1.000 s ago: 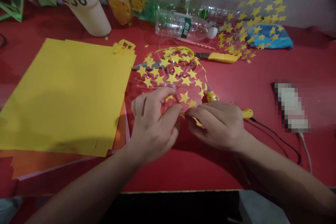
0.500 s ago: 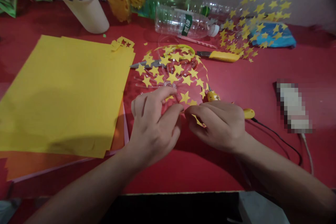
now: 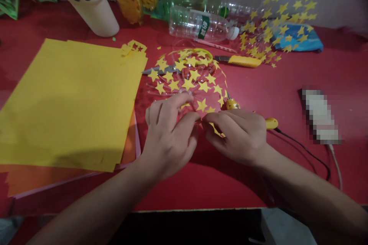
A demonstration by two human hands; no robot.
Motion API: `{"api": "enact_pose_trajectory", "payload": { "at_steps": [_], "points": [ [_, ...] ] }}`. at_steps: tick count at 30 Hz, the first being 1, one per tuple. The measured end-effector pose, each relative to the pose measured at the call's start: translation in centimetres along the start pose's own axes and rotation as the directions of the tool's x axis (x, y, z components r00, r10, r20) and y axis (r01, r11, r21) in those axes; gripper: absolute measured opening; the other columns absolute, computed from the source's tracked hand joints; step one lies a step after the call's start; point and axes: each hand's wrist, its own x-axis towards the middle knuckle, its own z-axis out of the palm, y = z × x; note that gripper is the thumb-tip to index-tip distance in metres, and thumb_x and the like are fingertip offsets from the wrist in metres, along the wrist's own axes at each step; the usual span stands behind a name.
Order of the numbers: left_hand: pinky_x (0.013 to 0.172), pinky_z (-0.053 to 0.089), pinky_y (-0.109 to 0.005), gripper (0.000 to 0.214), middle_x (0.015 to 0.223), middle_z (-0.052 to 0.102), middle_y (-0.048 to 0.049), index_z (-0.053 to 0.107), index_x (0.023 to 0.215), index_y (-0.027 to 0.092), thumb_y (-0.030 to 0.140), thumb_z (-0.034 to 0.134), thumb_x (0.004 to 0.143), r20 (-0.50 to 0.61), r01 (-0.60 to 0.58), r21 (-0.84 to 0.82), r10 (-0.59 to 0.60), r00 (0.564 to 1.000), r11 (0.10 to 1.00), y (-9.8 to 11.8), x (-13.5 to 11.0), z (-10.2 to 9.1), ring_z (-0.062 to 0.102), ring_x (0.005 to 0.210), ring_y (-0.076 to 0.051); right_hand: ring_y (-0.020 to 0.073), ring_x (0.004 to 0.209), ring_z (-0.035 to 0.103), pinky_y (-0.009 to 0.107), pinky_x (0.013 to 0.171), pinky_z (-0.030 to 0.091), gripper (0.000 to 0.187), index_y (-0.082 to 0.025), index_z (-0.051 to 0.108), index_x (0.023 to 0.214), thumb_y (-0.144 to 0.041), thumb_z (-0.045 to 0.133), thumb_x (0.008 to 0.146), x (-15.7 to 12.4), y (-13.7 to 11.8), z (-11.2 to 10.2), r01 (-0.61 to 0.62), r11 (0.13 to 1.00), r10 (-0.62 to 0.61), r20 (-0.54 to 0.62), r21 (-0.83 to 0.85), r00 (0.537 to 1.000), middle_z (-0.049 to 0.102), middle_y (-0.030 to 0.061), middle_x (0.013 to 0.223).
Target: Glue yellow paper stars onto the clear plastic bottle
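Observation:
A domed clear plastic piece covered with yellow paper stars (image 3: 188, 84) lies in the middle of the red table. My left hand (image 3: 169, 138) curls over its near left part, thumb and fingers gripping the near edge. Close beside that thumb, my right hand (image 3: 237, 136) is closed in a pinch at the same edge. Whatever small thing may sit between the fingertips is hidden. Through the plastic show the grey blades of scissors (image 3: 165, 70) and their yellow handle. Just right of the piece is a small yellow tool tip (image 3: 232, 103), partly behind my right hand.
Yellow paper sheets (image 3: 71, 103) lie at left over orange and pink ones. Behind are a yellow cutter (image 3: 244, 61), a clear bottle (image 3: 188, 25), a white cup (image 3: 100, 15), another star-covered plastic piece (image 3: 268, 34) and a blue packet (image 3: 310, 40). A black cord (image 3: 301, 147) runs at right.

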Motion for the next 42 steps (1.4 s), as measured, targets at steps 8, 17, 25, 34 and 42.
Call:
{"api": "enact_pose_trajectory", "payload": {
  "at_steps": [8,17,25,34,42],
  "points": [
    [0.082,0.041,-0.043,0.014,0.119,0.06,-0.0108,0.063,0.089,0.02,0.01,0.061,0.079,-0.01,0.04,-0.04,-0.04,0.999,0.998,-0.3,0.1,0.2,0.053,0.097,-0.027,0.0096,0.046,0.047,0.027,0.045,0.033,0.015,-0.019,0.063,0.081,-0.012,0.052,0.089,0.0,0.2,-0.2,0.042,0.999,-0.042,-0.004,-0.029,0.999,0.055,-0.0045,0.051],
    [0.086,0.046,-0.046,0.014,0.122,0.062,-0.007,0.062,0.085,0.025,0.013,0.055,0.087,0.051,0.115,-0.043,-0.113,0.992,0.992,-0.3,0.4,-0.2,0.055,0.101,-0.026,0.0112,0.048,0.046,0.027,0.044,0.037,0.015,-0.013,0.067,0.086,-0.008,0.054,0.08,-0.3,0.6,-0.8,0.282,0.959,-0.281,-0.05,0.005,0.958,0.054,-0.0024,0.051],
    [0.088,0.046,-0.048,0.015,0.122,0.062,-0.0065,0.063,0.087,0.026,0.014,0.053,0.088,0.038,0.103,-0.015,-0.102,0.994,0.995,-0.2,0.5,-0.4,0.056,0.102,-0.027,0.0121,0.047,0.047,0.027,0.044,0.037,0.015,-0.01,0.065,0.092,-0.009,0.056,0.08,-0.4,0.8,-0.1,0.285,0.958,-0.286,-0.081,-0.021,0.955,0.056,-0.0029,0.051],
    [0.082,0.045,-0.048,0.015,0.115,0.059,-0.0097,0.066,0.087,0.025,0.014,0.059,0.079,-0.076,0.005,-0.139,-0.016,0.997,0.99,-0.9,0.4,-1.2,0.054,0.102,-0.031,0.0095,0.047,0.051,0.024,0.049,0.041,0.014,-0.021,0.06,0.092,-0.013,0.051,0.086,0.9,1.2,-2.3,-0.153,0.987,0.157,-0.093,0.049,0.983,0.06,-0.0038,0.059],
    [0.114,0.033,-0.044,0.032,0.142,0.044,-0.0007,0.056,0.122,0.031,0.04,0.057,0.091,-0.093,0.401,-0.386,-0.468,0.879,0.831,-3.4,1.0,-1.3,0.035,0.138,-0.027,0.0134,0.047,0.055,0.026,0.048,0.037,0.034,-0.021,0.057,0.106,-0.051,0.054,0.09,1.3,2.7,-2.8,-0.518,0.839,0.476,0.238,0.165,0.847,0.061,-0.0029,0.059]
  ]
}}
